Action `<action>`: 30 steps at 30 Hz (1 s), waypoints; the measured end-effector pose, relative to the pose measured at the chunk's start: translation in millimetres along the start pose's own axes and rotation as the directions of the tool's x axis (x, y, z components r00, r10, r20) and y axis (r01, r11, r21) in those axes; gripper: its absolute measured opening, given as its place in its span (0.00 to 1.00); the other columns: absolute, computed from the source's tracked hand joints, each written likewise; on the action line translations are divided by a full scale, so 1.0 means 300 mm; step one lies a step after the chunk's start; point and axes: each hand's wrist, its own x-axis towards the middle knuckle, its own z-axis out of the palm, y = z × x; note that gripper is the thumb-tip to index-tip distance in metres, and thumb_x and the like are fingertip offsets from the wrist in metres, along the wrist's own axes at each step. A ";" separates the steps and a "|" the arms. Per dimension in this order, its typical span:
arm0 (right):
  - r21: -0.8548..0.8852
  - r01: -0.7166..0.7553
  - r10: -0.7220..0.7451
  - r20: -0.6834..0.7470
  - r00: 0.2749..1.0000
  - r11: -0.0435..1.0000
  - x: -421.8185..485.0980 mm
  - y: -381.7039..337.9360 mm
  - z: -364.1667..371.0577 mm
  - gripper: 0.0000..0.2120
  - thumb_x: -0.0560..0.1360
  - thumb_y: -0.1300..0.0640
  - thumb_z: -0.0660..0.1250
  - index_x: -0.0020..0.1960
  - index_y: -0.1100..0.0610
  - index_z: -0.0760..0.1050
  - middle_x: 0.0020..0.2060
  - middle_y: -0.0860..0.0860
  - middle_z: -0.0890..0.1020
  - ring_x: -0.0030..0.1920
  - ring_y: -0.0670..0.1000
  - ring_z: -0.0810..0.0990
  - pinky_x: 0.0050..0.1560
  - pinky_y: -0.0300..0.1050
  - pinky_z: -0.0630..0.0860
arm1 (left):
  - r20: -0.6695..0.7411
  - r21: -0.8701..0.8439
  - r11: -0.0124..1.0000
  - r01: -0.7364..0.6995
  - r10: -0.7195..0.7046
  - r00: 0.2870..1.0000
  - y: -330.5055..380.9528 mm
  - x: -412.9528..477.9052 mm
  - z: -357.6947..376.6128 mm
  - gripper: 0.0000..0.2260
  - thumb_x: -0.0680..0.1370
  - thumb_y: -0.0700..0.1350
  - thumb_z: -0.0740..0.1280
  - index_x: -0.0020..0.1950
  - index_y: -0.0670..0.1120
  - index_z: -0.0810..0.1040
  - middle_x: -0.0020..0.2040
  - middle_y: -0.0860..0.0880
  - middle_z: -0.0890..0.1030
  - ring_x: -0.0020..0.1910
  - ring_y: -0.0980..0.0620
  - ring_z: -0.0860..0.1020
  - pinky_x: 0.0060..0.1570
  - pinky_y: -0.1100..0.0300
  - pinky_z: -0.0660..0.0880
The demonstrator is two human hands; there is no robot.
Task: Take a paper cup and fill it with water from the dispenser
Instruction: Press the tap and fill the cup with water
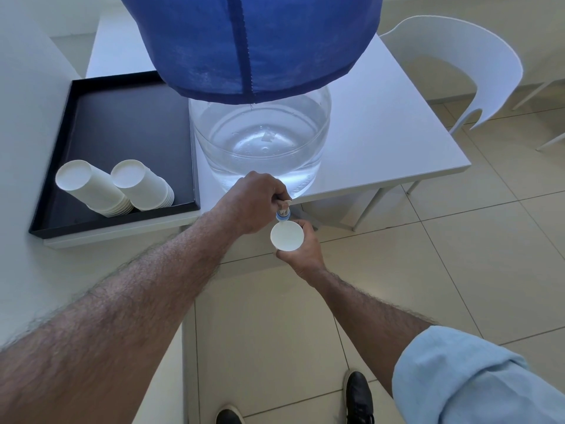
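Your left hand point(256, 203) is closed on the tap point(283, 213) at the base of the water jug point(263, 139), which stands on the white table point(382, 117) under a blue cover point(250, 41). Your right hand point(301, 252) grips a paper cup point(286, 235) upright, its rim just under the tap's spout, off the table's edge. To the left, a black tray point(122, 123) holds two stacks of cups point(116, 186), lying tilted side by side. A white chair point(464, 71) stands at the table's far right. Your black shoes point(357, 396) show on the tiled floor point(458, 240).
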 end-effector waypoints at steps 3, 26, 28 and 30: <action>0.005 -0.006 0.006 0.004 1.000 1.000 -0.006 -0.015 -0.004 0.33 0.58 0.57 0.77 0.61 0.49 0.70 0.56 0.49 0.79 0.56 0.53 0.78 0.53 0.49 0.79 | -0.005 0.011 1.000 -0.009 0.009 1.000 0.001 -0.002 0.001 0.11 0.76 0.39 0.65 0.52 0.48 0.85 0.47 0.49 0.84 0.43 0.49 0.80 0.44 0.58 0.76; 0.025 0.043 -0.042 -0.030 0.999 0.999 -0.037 -0.080 -0.155 0.32 0.62 0.64 0.79 0.61 0.51 0.71 0.55 0.48 0.79 0.54 0.49 0.78 0.49 0.37 0.75 | -0.206 0.401 0.887 -0.228 0.329 0.921 -0.086 -0.227 0.146 0.17 0.74 0.43 0.63 0.61 0.42 0.79 0.59 0.44 0.81 0.54 0.45 0.81 0.55 0.57 0.74; 0.017 0.045 -0.044 -0.051 0.998 0.999 -0.044 -0.087 -0.199 0.32 0.62 0.64 0.79 0.61 0.52 0.71 0.56 0.49 0.79 0.53 0.48 0.78 0.48 0.35 0.74 | -0.203 0.389 0.906 -0.168 0.262 0.943 -0.109 -0.251 0.144 0.16 0.74 0.43 0.63 0.60 0.43 0.81 0.57 0.45 0.82 0.53 0.46 0.81 0.53 0.57 0.75; 0.012 0.053 -0.052 -0.075 0.996 0.999 -0.050 -0.108 -0.255 0.31 0.62 0.63 0.80 0.61 0.52 0.72 0.56 0.49 0.79 0.52 0.45 0.78 0.49 0.35 0.74 | -0.210 0.372 0.921 -0.117 0.206 0.956 -0.110 -0.267 0.129 0.16 0.73 0.43 0.64 0.59 0.43 0.81 0.56 0.46 0.83 0.52 0.46 0.81 0.49 0.55 0.78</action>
